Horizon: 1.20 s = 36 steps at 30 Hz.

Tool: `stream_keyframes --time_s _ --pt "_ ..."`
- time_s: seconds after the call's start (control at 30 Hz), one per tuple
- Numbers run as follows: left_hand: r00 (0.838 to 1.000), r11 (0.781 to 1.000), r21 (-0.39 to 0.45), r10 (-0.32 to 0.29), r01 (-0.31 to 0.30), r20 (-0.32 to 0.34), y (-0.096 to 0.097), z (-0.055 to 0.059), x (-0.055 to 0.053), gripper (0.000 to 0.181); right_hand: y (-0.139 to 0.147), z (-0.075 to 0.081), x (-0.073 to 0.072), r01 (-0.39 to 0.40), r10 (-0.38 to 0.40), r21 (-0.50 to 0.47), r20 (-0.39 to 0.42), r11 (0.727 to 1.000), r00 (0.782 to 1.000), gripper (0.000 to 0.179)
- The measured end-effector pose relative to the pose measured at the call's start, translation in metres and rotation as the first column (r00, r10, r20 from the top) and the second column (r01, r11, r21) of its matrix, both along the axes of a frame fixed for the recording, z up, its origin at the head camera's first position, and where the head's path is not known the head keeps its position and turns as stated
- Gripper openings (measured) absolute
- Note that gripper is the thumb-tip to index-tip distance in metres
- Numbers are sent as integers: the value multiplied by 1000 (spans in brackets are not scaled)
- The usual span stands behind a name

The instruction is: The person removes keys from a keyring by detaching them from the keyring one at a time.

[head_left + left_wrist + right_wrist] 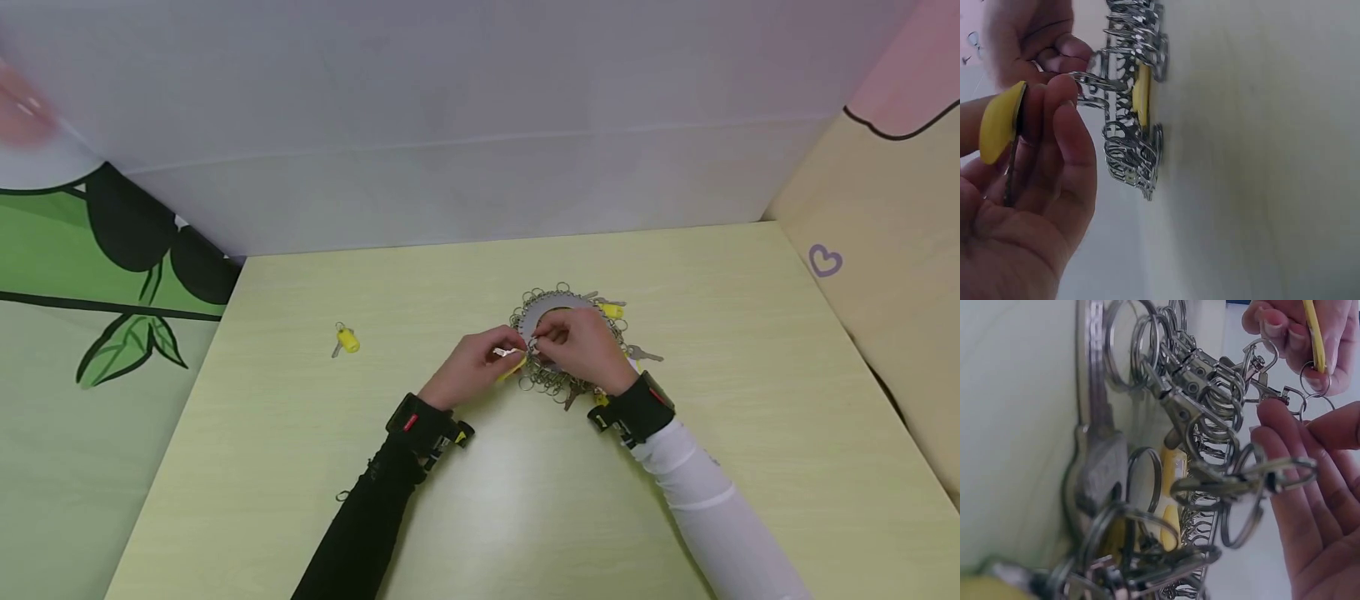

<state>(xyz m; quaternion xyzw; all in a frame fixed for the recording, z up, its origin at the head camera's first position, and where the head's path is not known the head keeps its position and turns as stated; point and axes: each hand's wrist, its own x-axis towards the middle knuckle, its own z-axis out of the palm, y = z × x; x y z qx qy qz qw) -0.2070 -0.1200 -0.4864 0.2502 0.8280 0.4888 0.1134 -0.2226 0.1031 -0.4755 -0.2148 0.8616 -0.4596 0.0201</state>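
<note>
Yellow tag [999,128] pinched by left fingers [1077,156], right fingers [1280,422] pinching a metal ring [1304,403]

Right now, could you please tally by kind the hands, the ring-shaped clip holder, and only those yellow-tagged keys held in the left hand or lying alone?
Hands: 2 (left hand, right hand)
Ring-shaped clip holder: 1
Yellow-tagged keys: 2 (held key, lone key)
Total: 5
</note>
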Motion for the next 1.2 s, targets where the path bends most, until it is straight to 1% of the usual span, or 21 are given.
stream_keyframes --time_s 0.07,0.13,0.33,0.47,0.6,0.83,0.97,1.1,1.2 --pt "999 999 -38 0 -1 -38 2 0 1 14 0 1 0 -4 4 5 0 1000 1000 11" --pt "998 998 -57 -2 -2 -63 3 0 1 16 -1 0 1 -9 9 11 -5 1000 1000 11" --pt "996 997 -73 18 -24 -86 1 1 1 18 0 -1 1 -14 14 12 -16 1000 1000 12" --pt "996 996 -89 5 -13 -90 -1 1 0 20 -1 0 0 -12 12 15 -14 1000 1000 11" --pt "995 996 -85 -13 4 -98 -3 1 0 22 0 -1 0 -16 16 18 -17 1000 1000 11" --pt "989 998 -52 -28 20 -147 -5 0 -1 20 0 -1 0 -23 24 28 -36 999 999 10" --pt "987 997 -69 -34 23 -159 -5 0 -1 19 0 -1 -1 -24 25 27 -36 999 999 10" --pt "982 993 -117 -20 -2 -185 -3 1 -1 17 0 -1 0 -23 23 21 -29 1000 999 9" --pt "978 988 -148 7 -39 -208 -1 2 -1 16 0 -2 0 -22 23 20 -27 1000 999 9"
